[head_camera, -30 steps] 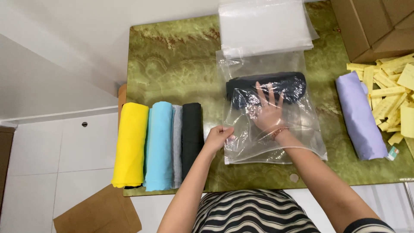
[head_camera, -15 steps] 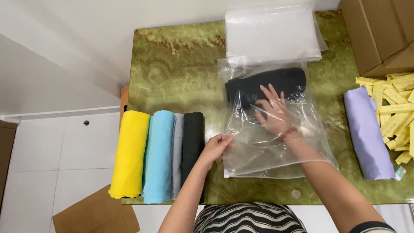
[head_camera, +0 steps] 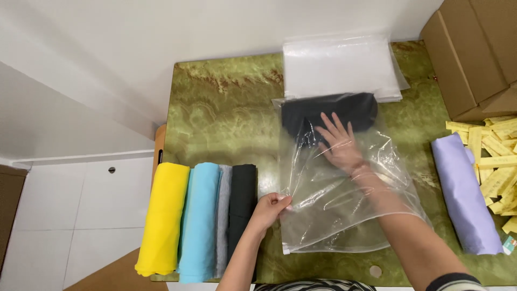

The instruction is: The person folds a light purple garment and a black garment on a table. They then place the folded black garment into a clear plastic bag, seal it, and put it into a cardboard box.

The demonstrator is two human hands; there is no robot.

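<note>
The right hand (head_camera: 340,144) lay inside a clear plastic bag (head_camera: 344,188), its grip spread wide, fingers fanned and flat, the fingertips touching a rolled black garment (head_camera: 328,110) at the far end of the bag. The forearm ran in through the bag's open mouth, and the film draped over the wrist. The left hand (head_camera: 269,207) had its grip pressed together, pinching the bag's left edge between thumb and curled fingers, just beside the near end of the rolls to its left.

The black garment was a soft, matte roll lying crosswise, wholly inside the bag, close to the bag's sealed far end. The bag itself was thin, glossy and creased, catching white glints, and it lay flat on the green marbled worktop (head_camera: 226,113), roughly at its middle.

Beyond the bag, touching its far edge, sat a flat stack of clear bags (head_camera: 339,64), milky where the layers piled up. On the left of the worktop lay four fabric rolls side by side, touching: yellow roll (head_camera: 163,215), light blue roll (head_camera: 199,221), grey roll (head_camera: 222,215) and black roll (head_camera: 242,199). To the right lay a lilac roll (head_camera: 466,194), next to a heap of thin yellow packets (head_camera: 495,161). A brown cardboard box (head_camera: 474,48) stood at the far right corner.
</note>
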